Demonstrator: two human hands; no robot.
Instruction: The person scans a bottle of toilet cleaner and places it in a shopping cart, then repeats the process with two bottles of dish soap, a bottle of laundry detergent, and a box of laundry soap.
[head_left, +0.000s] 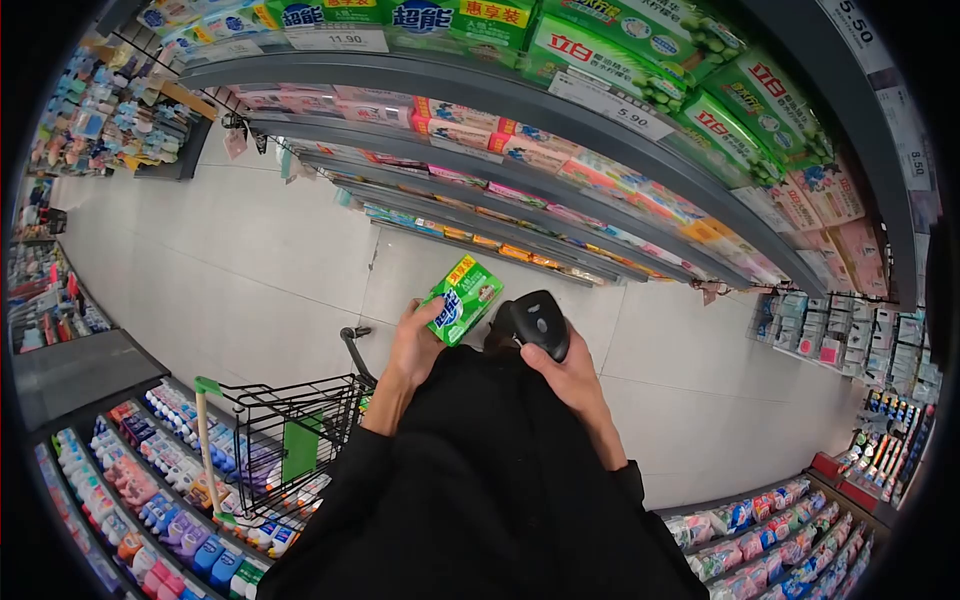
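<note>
My left hand point(414, 345) is closed around the lower left side of a green soap pack point(470, 305) with a yellow label at its top and blue lettering. A black handheld barcode scanner point(536, 322) is gripped in my right hand point(572, 375), its thumb lying along the near side. The scanner's head is close to the right edge of the pack, with a narrow gap between them. Both are held in front of my dark clothing, above the pale tiled floor. The scanner's handle is mostly hidden.
Ahead, a grey shelf point(480, 92) carries green and pink soap packs with price tags point(612, 103). A black wire shopping cart point(290, 440) with green trim stands at my left. Shelves of bottles point(180, 520) are behind it, and bagged goods point(765, 535) lie at lower right.
</note>
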